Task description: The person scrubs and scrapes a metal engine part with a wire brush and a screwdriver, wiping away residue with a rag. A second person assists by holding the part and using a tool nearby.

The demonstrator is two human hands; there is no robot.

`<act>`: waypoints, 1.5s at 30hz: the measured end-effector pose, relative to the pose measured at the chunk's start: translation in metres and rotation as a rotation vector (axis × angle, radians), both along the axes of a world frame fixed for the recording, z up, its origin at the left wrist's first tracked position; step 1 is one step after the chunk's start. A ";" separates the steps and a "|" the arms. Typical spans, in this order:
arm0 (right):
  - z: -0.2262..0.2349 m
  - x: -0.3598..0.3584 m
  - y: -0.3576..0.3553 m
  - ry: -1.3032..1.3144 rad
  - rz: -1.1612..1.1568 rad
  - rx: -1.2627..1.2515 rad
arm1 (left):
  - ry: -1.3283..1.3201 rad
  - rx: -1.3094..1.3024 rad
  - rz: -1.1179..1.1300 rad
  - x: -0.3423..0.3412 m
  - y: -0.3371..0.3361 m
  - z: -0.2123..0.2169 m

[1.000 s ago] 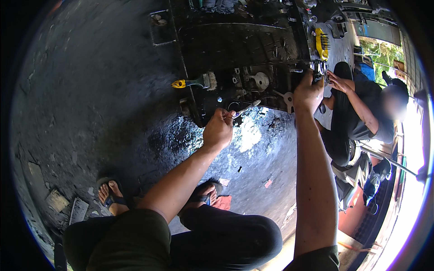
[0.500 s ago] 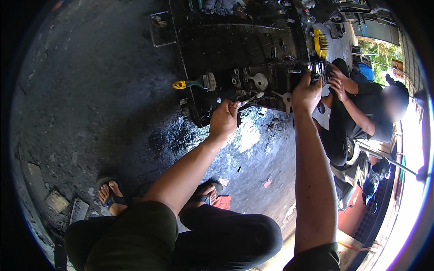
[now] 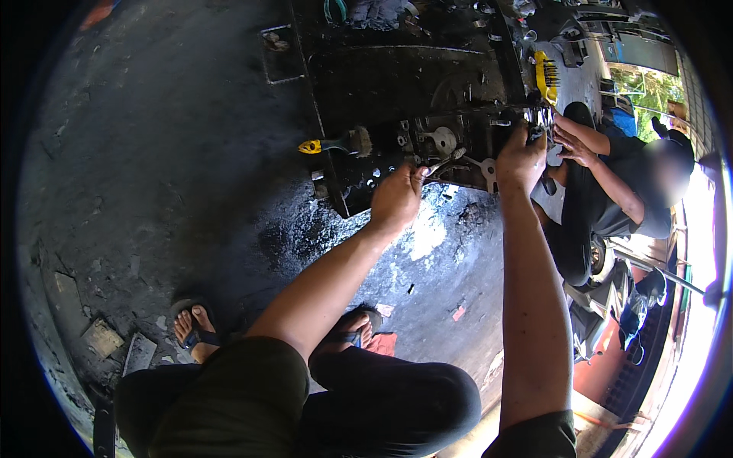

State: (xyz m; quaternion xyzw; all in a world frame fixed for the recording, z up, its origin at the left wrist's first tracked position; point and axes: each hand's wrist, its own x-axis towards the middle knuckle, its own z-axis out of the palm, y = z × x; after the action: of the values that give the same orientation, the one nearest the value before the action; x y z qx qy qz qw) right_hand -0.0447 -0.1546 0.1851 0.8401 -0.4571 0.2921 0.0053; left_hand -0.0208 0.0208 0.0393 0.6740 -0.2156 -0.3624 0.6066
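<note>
Black worktop [image 3: 366, 88], dk. floor [image 3: 183, 183], L hand [image 3: 397, 198] gripping small brush [image 3: 456, 153], R hand [image 3: 522, 162] grip unclear

My left hand [image 3: 397, 197] grips a slim, pale-handled brush with a small greyish head [image 3: 443, 162], slanted so its head points away and rightward, over the near edge of the black surface [image 3: 366, 84]. My right hand [image 3: 522, 164] is at a shiny silvery metal part [image 3: 545, 116], partly hidden by my fingers.

A red scrap [image 3: 383, 344] and a squarish slab [image 3: 102, 338] lie on the floor [image 3: 168, 244].
</note>
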 end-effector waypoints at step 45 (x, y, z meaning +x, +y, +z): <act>-0.004 -0.004 -0.007 0.061 -0.063 -0.051 | 1.447 0.029 0.160 -0.070 0.001 0.060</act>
State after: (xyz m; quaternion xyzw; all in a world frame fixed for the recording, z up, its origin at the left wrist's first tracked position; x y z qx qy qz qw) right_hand -0.0483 -0.1615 0.1811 0.8332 -0.4755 0.2777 0.0495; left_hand -0.0906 0.0217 0.0993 0.2871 0.2945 -0.6746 0.6130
